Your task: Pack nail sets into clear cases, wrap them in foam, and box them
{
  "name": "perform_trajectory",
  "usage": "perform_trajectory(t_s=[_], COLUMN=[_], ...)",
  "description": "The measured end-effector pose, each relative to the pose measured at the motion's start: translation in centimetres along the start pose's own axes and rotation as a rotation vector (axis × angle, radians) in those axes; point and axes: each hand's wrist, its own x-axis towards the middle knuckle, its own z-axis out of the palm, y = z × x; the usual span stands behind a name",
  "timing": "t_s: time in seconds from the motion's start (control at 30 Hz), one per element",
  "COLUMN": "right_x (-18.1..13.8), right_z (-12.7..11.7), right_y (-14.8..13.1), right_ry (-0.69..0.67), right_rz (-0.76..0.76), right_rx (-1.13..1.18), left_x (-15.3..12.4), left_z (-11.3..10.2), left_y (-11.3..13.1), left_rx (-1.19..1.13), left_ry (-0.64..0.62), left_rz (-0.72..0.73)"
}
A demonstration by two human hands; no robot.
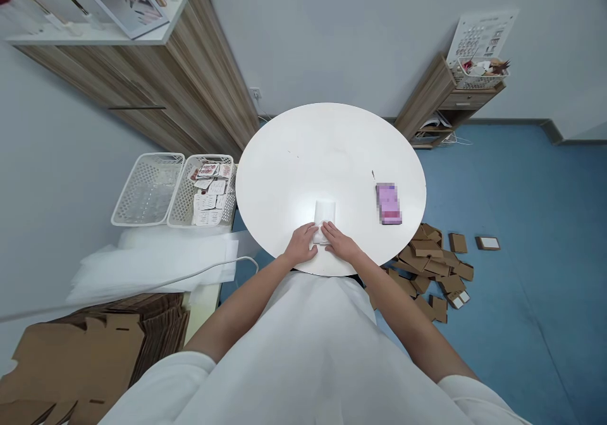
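Note:
A small white flat packet (325, 213) lies on the round white table (303, 153), near its front edge. My left hand (301, 243) rests on the packet's near left corner with fingers curled against it. Pressing the near right corner is my right hand (339, 241), whose fingers lie close together on the packet. The part of the packet under my fingers is hidden. A pink phone (388, 203) lies flat on the table to the right, apart from both hands.
Two white mesh baskets stand left of the table: one (148, 189) looks bare, the other (208, 191) holds several printed cards. Flat brown cardboard pieces (434, 267) litter the blue floor at right. Folded cartons (95, 343) and clear bags (156, 260) lie at left.

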Motion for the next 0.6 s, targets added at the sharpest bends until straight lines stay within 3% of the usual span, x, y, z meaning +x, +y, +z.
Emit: perform_trajectory(t_s=[0.2, 0.6], right_x=[0.5, -0.7], right_z=[0.7, 0.1], right_y=[-0.3, -2.2], right_ry=[0.047, 0.072], right_rz=[0.022, -0.064], right_rx=[-0.043, 0.007], left_x=[1.5, -0.3], left_z=[-0.2, -1.0], left_y=[-1.4, -0.3], left_rx=[0.084, 0.072], left_ry=[-0.163, -0.179], left_rz=[0.136, 0.108])
